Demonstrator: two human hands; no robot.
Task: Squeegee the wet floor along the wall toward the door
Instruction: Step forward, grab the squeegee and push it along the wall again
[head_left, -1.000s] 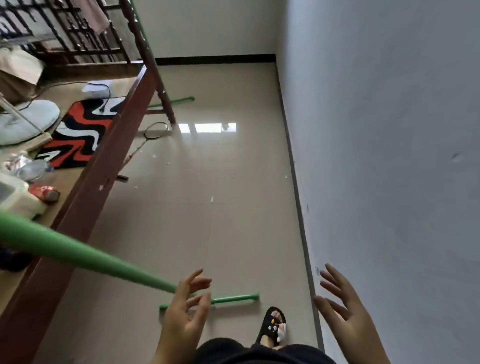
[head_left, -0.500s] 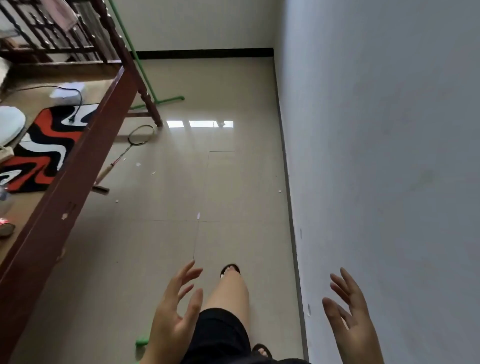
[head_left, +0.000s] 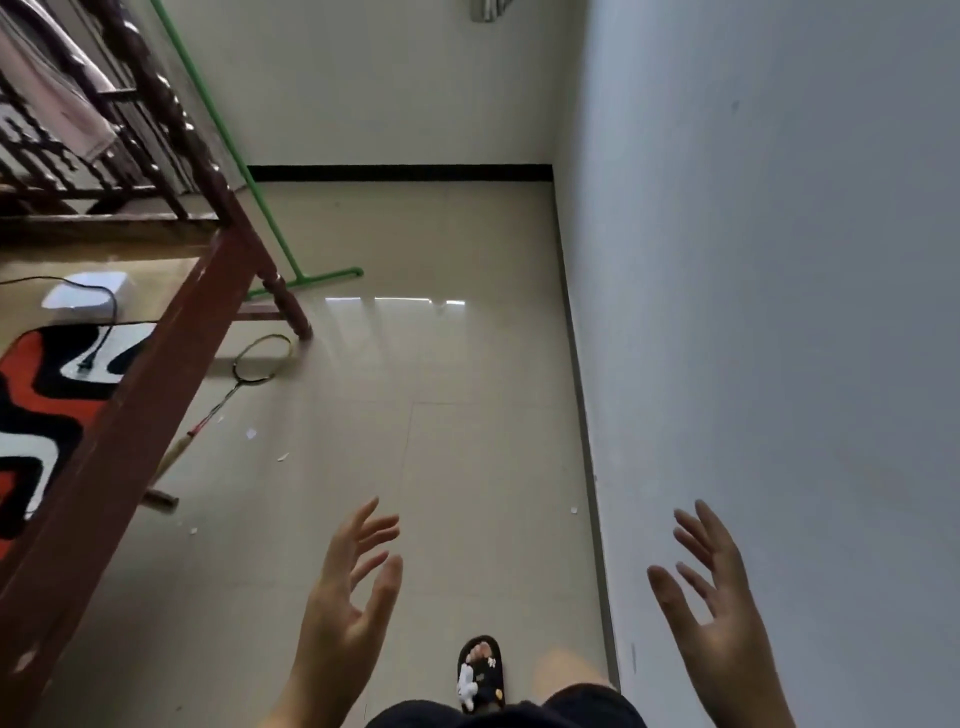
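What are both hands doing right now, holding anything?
Left hand: open, fingers spread, holding nothing.
Right hand: open, fingers spread, holding nothing.

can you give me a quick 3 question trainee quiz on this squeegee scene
1. True or false: the left hand is gripping the green squeegee.
2. Multiple choice: the badminton racket lies (A) on the rug, (B) on the floor beside the bed frame, (C) against the right wall.
3. Fill in: the squeegee's head rests on the floor near the bed frame's ____.

Key
1. False. Both the left hand and the right hand are open and empty; the squeegee leans by the bed, well ahead.
2. B
3. leg
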